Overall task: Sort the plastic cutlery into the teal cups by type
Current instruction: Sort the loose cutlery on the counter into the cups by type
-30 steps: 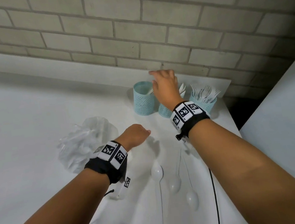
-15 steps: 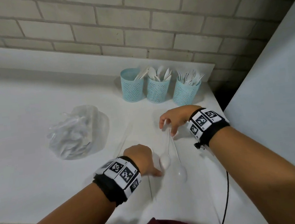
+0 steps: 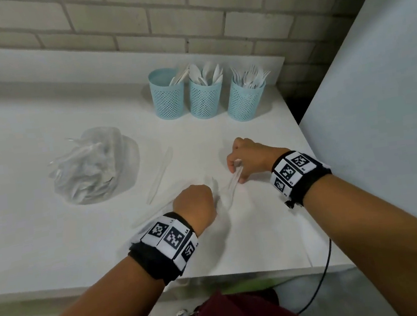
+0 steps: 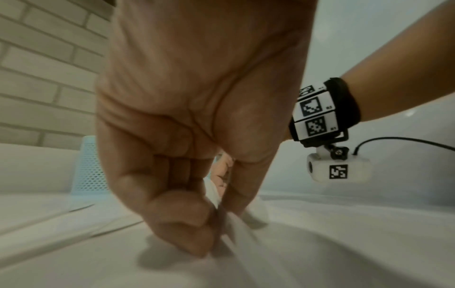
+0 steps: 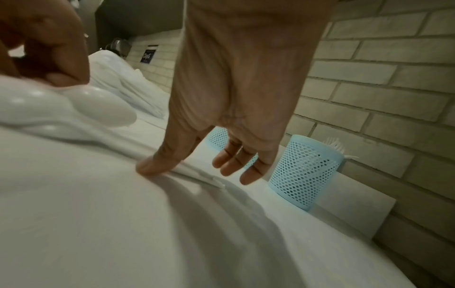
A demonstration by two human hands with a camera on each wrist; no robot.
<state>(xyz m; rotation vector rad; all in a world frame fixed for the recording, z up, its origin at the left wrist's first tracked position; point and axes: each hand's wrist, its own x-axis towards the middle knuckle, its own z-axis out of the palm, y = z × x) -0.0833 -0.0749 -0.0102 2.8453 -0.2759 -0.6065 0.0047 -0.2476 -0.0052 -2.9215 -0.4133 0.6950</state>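
Three teal mesh cups stand at the back: the left cup [image 3: 167, 94] holds knives, the middle cup [image 3: 204, 94] spoons, the right cup [image 3: 246, 98] forks. A few white spoons [image 3: 231, 185] lie bunched on the white table between my hands. My left hand [image 3: 199, 201] is curled, and in the left wrist view its thumb and fingers [image 4: 192, 224] pinch the spoons [image 4: 236, 230] at the bowl end. My right hand [image 3: 236, 172] pinches the handle ends; its thumb [image 5: 147, 169] presses the handles down. The spoon bowls [image 5: 105, 111] show beside the left hand.
A crumpled clear plastic bag [image 3: 93, 166] with more cutlery lies to the left. Two clear knives [image 3: 160, 174] lie loose on the table left of my hands. A brick wall runs behind the cups, a white panel [image 3: 377, 84] rises on the right, and a black cable [image 3: 326, 269] hangs off the front edge.
My right hand came back from the cups to the spoon handles. My left hand moved onto the spoon bowls, and the loose spoons are now bunched together between both hands.
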